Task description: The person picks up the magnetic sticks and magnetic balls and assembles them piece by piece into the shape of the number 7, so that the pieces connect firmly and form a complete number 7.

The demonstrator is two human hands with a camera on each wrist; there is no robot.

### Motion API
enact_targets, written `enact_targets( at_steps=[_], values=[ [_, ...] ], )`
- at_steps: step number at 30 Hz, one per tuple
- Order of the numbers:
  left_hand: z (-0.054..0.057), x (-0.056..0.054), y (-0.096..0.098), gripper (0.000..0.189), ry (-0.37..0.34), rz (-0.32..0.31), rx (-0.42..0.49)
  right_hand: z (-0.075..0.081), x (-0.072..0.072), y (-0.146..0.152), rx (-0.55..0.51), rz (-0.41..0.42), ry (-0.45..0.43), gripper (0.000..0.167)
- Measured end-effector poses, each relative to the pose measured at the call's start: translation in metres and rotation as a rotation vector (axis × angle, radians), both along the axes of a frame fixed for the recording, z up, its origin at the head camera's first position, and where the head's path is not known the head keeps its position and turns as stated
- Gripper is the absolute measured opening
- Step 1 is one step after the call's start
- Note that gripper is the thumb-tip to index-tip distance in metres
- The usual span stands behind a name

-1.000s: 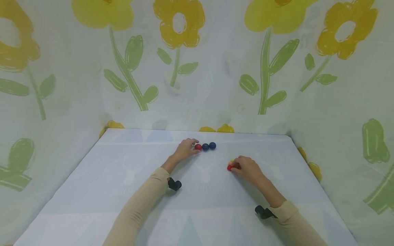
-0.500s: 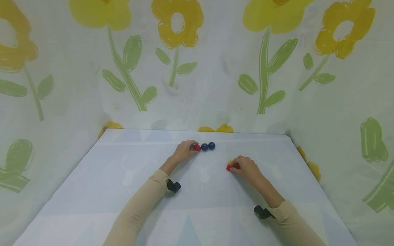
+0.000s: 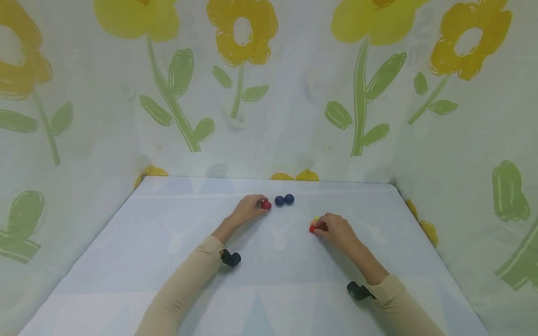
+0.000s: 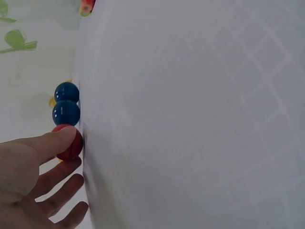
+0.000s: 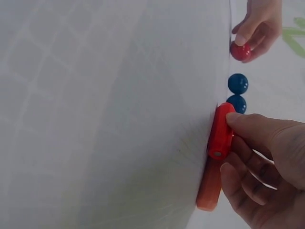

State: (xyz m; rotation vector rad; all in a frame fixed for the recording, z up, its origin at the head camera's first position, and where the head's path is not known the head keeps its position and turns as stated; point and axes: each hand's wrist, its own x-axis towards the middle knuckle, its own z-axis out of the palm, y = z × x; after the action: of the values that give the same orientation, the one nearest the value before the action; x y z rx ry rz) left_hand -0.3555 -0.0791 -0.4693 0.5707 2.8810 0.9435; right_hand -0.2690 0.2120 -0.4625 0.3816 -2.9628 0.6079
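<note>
My left hand (image 3: 248, 208) pinches a glossy red ball (image 3: 266, 205) between thumb and fingers, low over the table. Two dark blue balls, one on the left (image 3: 279, 200) and one on the right (image 3: 289, 199), lie side by side just right of it. My right hand (image 5: 267, 162) grips a short red stick (image 5: 220, 131) with a grey disc in its end, thumb on its near side. Against that stick lies an orange stick (image 5: 209, 186), partly behind the fingers. A yellow-green bit (image 3: 317, 218) peeks out above the right fingertips in the head view.
The pale patterned tabletop (image 3: 277, 270) ends at a back edge not far behind the balls. Flower-printed cloth walls (image 3: 286, 93) rise behind and on both sides. Each wrist carries a small black camera, on the left (image 3: 230, 258) and right (image 3: 358, 290).
My left fingers have closed round the red ball and drawn it left and slightly nearer, leaving a gap to the blue balls. My right hand has stayed in place with the red stick.
</note>
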Motion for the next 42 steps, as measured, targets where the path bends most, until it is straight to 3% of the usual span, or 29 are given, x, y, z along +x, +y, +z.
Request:
enact_targets(
  at_steps=[9, 26, 42],
  values=[
    [-0.002, 0.005, -0.006, 0.041, 0.024, -0.040, -0.015, 0.004, 0.001, 0.000, -0.001, -0.010, -0.010, 0.016],
    [-0.001, 0.020, -0.009, 0.041, -0.031, -0.080, -0.018, -0.002, 0.000, 0.002, 0.005, 0.001, 0.021, 0.016],
    [0.001, 0.027, -0.009, 0.037, -0.024, -0.022, -0.007, -0.005, 0.004, -0.003, 0.015, -0.033, 0.014, 0.019]
  ],
)
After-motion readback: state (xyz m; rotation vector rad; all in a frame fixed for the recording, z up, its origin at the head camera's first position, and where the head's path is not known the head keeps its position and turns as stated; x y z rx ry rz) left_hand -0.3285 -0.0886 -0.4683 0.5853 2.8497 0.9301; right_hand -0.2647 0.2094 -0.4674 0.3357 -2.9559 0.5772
